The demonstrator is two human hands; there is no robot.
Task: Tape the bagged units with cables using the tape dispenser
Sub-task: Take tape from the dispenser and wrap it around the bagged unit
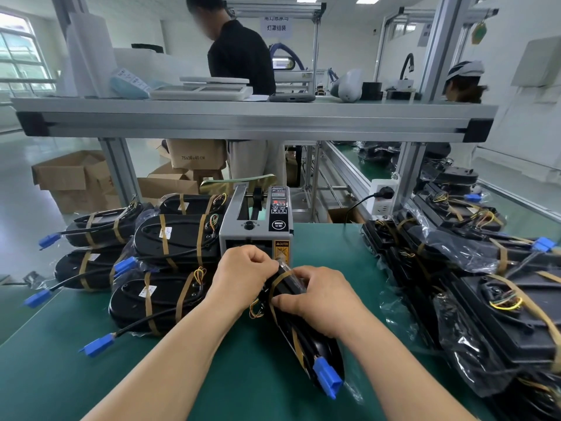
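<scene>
Green worktop (pixel 91 360); taped stack (pixel 170 238) at left; tape dispenser (pixel 255 226) dead ahead; bagged unit (pixel 303 329) lies just before its outlet; left hand (pixel 243 275) grip pinches the bag end, right hand (pixel 315 296) grip curls round the unit; tape band (pixel 277 282) at far end looks mid-wrap; next move likely: press it flat all round.

Matt green mat (pixel 91 375) over the bench, rubbery and faintly textured. Tape dispenser (pixel 258 226) cased in grey painted metal with a satin finish, fronted by a glossy black plastic panel. Bagged unit (pixel 303 338) of smooth, shiny black plastic under clear, crinkled film full of glints. Brown tape (pixel 277 282) across it, matt and papery. Plug (pixel 328 378) of smooth blue plastic. Shelf frame (pixel 243 123) of ribbed aluminium with a dull brushed sheen, capped in black plastic. Boxes (pixel 69 180) of plain matt brown cardboard. Pale floor (pixel 18 208), glossy and reflective.
</scene>
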